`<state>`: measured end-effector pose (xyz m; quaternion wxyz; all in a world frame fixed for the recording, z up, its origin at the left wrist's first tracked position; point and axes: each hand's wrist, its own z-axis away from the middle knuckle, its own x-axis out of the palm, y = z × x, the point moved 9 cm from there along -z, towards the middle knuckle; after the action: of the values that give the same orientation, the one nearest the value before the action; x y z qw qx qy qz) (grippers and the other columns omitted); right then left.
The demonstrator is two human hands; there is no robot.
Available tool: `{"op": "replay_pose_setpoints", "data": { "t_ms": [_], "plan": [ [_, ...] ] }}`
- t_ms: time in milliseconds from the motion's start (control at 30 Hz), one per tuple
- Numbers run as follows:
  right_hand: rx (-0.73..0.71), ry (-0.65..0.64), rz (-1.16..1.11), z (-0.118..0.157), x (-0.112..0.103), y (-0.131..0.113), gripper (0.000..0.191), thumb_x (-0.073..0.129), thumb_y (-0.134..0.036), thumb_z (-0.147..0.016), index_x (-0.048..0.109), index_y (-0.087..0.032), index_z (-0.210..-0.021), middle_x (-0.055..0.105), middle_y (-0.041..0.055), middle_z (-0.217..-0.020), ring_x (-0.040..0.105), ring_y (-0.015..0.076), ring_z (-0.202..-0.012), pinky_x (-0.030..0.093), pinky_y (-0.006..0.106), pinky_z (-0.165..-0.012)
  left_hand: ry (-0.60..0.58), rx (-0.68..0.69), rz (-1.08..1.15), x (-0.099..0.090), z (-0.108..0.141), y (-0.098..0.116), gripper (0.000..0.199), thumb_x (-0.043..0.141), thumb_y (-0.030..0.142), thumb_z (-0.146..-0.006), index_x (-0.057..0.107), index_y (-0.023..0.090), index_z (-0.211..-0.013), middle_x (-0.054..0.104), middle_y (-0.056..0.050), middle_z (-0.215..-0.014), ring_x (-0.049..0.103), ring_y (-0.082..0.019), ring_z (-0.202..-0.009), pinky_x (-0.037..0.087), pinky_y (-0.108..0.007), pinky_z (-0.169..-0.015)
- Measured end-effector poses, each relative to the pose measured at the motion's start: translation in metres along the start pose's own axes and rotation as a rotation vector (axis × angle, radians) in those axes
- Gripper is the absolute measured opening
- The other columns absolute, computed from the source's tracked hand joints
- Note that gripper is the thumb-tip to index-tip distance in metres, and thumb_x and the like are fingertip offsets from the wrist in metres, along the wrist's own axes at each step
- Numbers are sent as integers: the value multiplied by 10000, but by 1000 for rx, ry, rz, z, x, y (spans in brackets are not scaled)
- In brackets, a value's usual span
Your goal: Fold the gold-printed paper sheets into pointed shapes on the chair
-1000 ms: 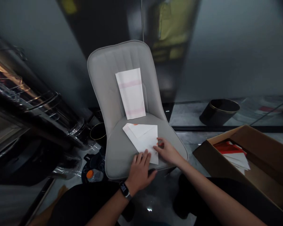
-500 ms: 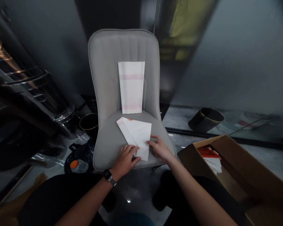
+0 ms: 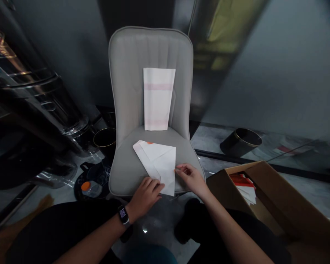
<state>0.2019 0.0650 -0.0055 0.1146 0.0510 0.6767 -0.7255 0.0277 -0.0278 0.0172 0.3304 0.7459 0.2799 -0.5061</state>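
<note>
A folded sheet of white paper [image 3: 163,161] lies on the chair seat, with a slanted flap and a small orange patch at its top edge. My left hand [image 3: 147,192], with a watch on the wrist, grips the lower left edge between thumb and curled fingers. At the right edge, the fingertips of my right hand [image 3: 191,178] are pinched together on the paper's side. Behind it, a taller folded white paper [image 3: 158,99] with pale pink bands leans against the chair back.
The grey chair [image 3: 126,73] stands before a dark glossy wall. An open cardboard box [image 3: 286,190] with red and white papers [image 3: 246,189] is at the right. On the left are a black bin [image 3: 106,148] and an orange-capped bottle [image 3: 90,190].
The folded paper has turned slightly and come a little nearer to me. My right fingers have slid off its face to its right edge. The view has shifted slightly.
</note>
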Motion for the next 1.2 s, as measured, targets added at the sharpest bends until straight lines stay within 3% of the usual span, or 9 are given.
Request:
{"op": "replay_pose_setpoints", "data": {
  "t_ms": [133,233,333,433,567,700,867,1033,1200],
  "plan": [
    [-135,-70,86,5,4,-7,347,685,-528,-827,765,-206,-927,683,50,-854,579,180,-726,495,315,-682,27,48,2,0,7,4,210,568,184,-1011,645,193,-1205,650,-66,-1028,569,-240,-970,479,-405,-897],
    [-102,-144,92,5,4,-5,349,722,-466,-811,759,-215,-1051,670,51,-990,569,148,-708,512,297,-664,17,32,42,-4,6,5,203,537,191,-1024,678,203,-1169,661,-68,-1009,574,-234,-961,493,-399,-879],
    [-39,-307,48,9,7,-4,497,754,-352,-766,691,-238,-1245,615,46,-1112,545,101,-639,499,261,-579,50,-7,105,-12,1,4,187,530,188,-1022,702,198,-1092,676,-69,-975,590,-231,-937,512,-406,-862],
    [-151,-393,69,15,8,-21,616,763,-256,-751,631,-286,-1352,578,63,-1250,572,95,-676,524,265,-613,159,-71,227,-27,-5,-2,183,512,188,-1032,694,199,-1045,706,-65,-1020,628,-222,-990,527,-412,-913],
    [-401,-342,112,26,13,-54,463,757,-268,-836,687,-312,-1292,634,71,-1340,620,142,-786,570,334,-771,269,-165,403,-51,-11,-16,175,508,215,-1042,668,215,-1114,738,-55,-1103,676,-204,-1087,540,-383,-976],
    [-547,-229,132,29,21,-75,185,649,-285,-959,792,-301,-1075,789,45,-1001,686,216,-914,561,395,-867,259,-280,495,-66,-15,-31,172,554,280,-1026,678,221,-1129,761,-39,-1071,724,-188,-992,573,-328,-916],
    [-695,-107,76,32,18,-103,211,637,-258,-963,802,-311,-1084,808,43,-964,726,221,-852,582,404,-800,292,-289,545,-87,-20,-34,183,580,287,-1013,715,232,-1123,783,-26,-1083,740,-183,-999,579,-304,-923],
    [-862,-33,56,57,7,-142,336,612,-162,-973,760,-355,-1204,802,41,-1031,755,207,-875,619,369,-754,408,-328,663,-128,-22,-36,174,610,324,-999,741,224,-1054,795,-44,-1046,748,-191,-977,594,-308,-900],
    [-1022,79,178,74,3,-165,481,611,-82,-951,703,-427,-1273,780,16,-1136,765,186,-917,648,313,-753,374,-351,889,-149,-31,-42,249,587,415,-1002,716,205,-1036,790,-77,-1067,745,-209,-987,601,-326,-872]
  ]
}}
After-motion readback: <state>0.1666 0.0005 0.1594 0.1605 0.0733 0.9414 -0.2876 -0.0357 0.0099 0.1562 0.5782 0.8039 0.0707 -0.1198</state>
